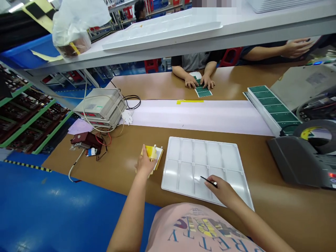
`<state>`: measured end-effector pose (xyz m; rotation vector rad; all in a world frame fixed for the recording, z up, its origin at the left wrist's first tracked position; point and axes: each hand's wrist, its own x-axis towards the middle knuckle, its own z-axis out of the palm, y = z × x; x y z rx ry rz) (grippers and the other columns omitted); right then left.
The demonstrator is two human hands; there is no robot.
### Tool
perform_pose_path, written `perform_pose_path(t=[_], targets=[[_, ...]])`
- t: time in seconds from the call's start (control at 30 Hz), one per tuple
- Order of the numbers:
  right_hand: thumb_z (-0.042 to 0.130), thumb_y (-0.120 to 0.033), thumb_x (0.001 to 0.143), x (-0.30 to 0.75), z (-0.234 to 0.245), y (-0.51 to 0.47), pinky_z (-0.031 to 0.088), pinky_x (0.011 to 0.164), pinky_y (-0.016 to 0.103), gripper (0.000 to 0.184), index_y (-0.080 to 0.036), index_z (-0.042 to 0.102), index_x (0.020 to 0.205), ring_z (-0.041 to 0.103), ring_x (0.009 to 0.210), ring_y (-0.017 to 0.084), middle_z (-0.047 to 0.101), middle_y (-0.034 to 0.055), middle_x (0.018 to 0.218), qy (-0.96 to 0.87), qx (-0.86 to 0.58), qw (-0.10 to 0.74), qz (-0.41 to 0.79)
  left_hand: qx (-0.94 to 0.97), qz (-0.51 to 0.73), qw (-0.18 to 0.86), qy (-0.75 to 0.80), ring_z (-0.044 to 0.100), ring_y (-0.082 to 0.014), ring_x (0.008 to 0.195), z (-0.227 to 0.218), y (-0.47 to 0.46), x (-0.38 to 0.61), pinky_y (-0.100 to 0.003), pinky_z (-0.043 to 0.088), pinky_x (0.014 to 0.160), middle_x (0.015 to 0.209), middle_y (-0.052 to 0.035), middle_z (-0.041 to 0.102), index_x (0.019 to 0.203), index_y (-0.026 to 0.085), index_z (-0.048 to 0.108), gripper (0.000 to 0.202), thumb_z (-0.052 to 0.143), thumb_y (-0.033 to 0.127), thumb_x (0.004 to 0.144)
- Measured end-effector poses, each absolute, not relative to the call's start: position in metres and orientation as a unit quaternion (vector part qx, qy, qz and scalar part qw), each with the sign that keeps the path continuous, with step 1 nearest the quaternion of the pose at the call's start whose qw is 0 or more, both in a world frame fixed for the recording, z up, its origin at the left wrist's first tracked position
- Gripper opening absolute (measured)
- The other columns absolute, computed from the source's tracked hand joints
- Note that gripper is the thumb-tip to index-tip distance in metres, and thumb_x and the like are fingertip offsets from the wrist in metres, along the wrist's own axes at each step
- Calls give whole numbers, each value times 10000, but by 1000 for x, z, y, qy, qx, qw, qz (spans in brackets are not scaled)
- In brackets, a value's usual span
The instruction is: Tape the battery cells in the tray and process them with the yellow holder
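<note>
The left hand [145, 163] grips a yellow part [151, 152] beside the tray's [183, 147] left edge. The right hand [219, 189] pinches a thin black tool [208, 180] over the tray's near edge.

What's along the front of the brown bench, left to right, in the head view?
Red-brown box with wires → left hand gripping a yellow block → white tray, with the right hand holding a black stick over its near part → grey machine.
</note>
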<state>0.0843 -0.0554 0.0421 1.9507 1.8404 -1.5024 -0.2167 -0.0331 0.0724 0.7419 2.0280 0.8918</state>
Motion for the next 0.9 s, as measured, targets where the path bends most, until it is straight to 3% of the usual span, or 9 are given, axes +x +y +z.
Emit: perform_pose_path(t=[0.13,0.33,0.43,0.53,0.63,0.8,0.9], targets=[[270,-589,728,75,52,-57,293,591,79,484,-182,500,853,422,689,-14,507,3,909,610,618,6,-496,394,168,225,875,291,-445,1117,59,-10,-199,-614,30,893,1153,-218,389,1306,200,289,837,636,357,560],[274,-574,737,90,42,-51,287,598,88,478,-176,503,870,422,705,-13,489,16,950,598,638,-19,-486,432,98,192,876,277,-474,1105,32,-2,-192,-656,34,819,1165,-225,351,1338,271,207,848,602,337,590],[278,-563,740,97,36,-49,284,598,90,468,-172,505,859,416,700,-15,488,16,938,590,646,-26,-484,399,55,232,885,280,-470,1115,43,2,-196,-651,2,846,1213,-234,325,1345,261,181,961,665,378,523],[277,-563,741,101,34,-46,280,597,87,473,-168,509,859,414,699,-17,489,15,933,585,648,-38,-487,414,29,224,882,139,-451,1213,67,7,-200,-655,-25,868,1349,-219,151,1352,274,125,1048,649,549,487],[269,-568,742,104,33,-43,280,601,79,497,-158,514,882,422,721,-17,486,18,954,583,643,-59,-493,501,26,80,861,14,-345,1285,76,9,-201,-627,17,929,1411,-118,-29,1352,308,16,865,373,679,656],[261,-549,757,106,33,-38,279,608,79,491,-153,521,885,421,727,-18,487,22,948,593,643,-57,-482,527,-66,84,843,189,-359,1241,47,6,-197,-589,175,940,1409,-120,46,1355,285,65,878,278,745,638],[268,-485,782,102,23,-38,279,630,84,436,-163,525,924,433,771,-18,472,22,984,626,643,-57,-438,526,-65,83,844,276,-354,1197,37,5,-199,-588,192,929,1400,-135,72,1355,284,60,888,271,753,631]])
